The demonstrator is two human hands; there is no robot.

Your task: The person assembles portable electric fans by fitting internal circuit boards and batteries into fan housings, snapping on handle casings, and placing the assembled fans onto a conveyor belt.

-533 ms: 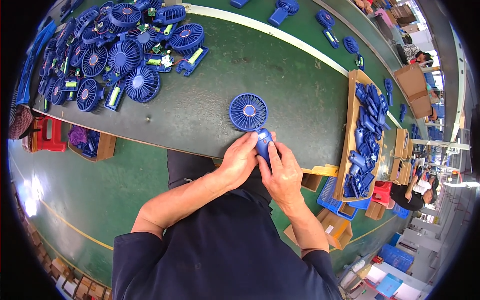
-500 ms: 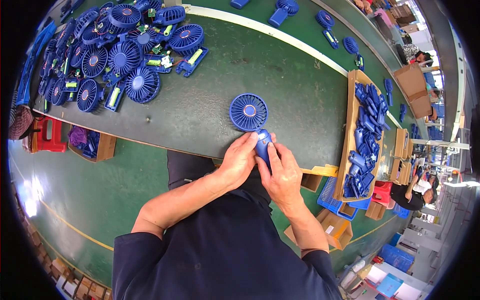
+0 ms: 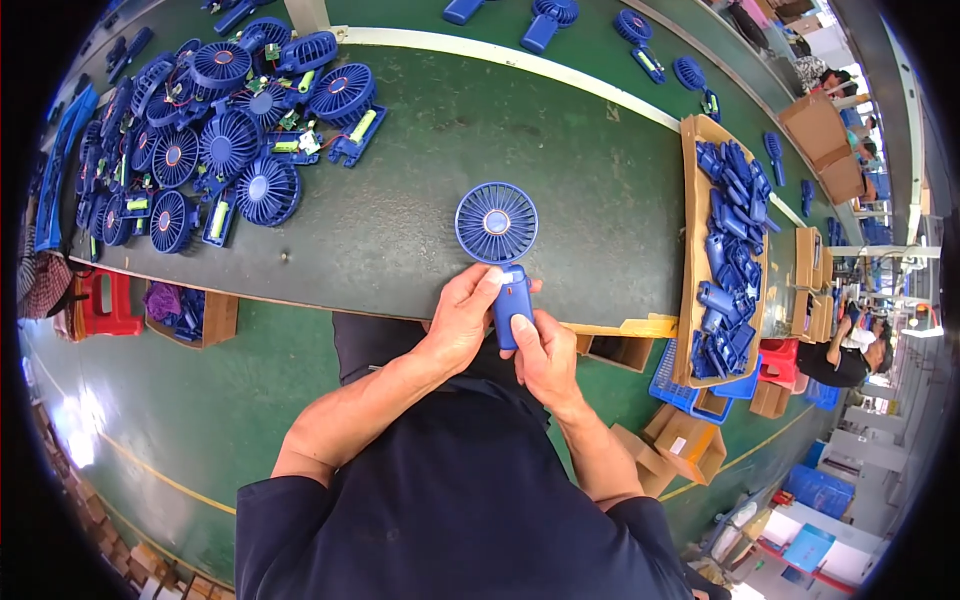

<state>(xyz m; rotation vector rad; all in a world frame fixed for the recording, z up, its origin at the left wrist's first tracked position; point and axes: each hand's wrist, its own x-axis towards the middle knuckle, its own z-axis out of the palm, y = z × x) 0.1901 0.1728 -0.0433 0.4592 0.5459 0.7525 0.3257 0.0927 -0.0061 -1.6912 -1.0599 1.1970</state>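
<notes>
A blue handheld fan (image 3: 511,305) is between my two hands over the near edge of the workbench, its round slatted head pointing away from me. My left hand (image 3: 464,318) grips the top of the handle just below the head, thumb across its face. Lower down, my right hand (image 3: 545,362) closes round the handle's bottom end, thumb pressed on the front. The handle front is a smooth blue cover with a small orange-edged slot. Fingers behind the handle are mostly hidden.
At the left of the workbench (image 3: 390,200) lies a heap of open fans (image 3: 228,142) with green cells showing. A cardboard tray (image 3: 690,250) of blue handle covers (image 3: 735,215) stands at the right edge. Beyond a white rail, more fans (image 3: 553,14) lie on a green belt.
The handle has turned so its front faces up more squarely. My right hand has slid down to the handle's lower end. The view has shifted slightly.
</notes>
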